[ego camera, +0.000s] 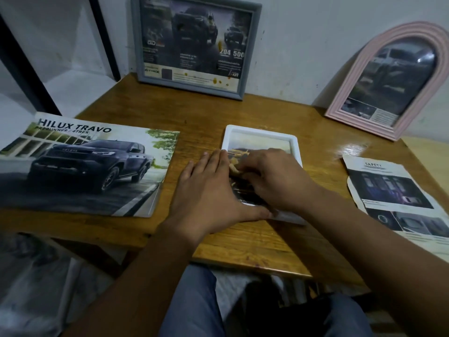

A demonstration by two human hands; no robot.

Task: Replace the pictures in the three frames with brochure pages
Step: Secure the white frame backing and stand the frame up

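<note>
A white frame (261,132) lies flat in the middle of the wooden table (255,242), with a brochure page (255,142) showing a yellow vehicle inside it. My left hand (209,188) rests flat on the frame's left side, fingers straight. My right hand (274,177) lies over the page with its fingers curled down on it; whether they pinch it is hidden. A grey frame (194,90) leans on the wall at the back with a truck page in it. A pink arched frame (364,122) leans at the back right, also holding a page.
The Hilux Travo brochure (82,164) lies on the table's left part. A torn-out "Safety" page (398,198) lies at the right edge. A dark bar (24,69) leans at the far left. My knees are under the front edge.
</note>
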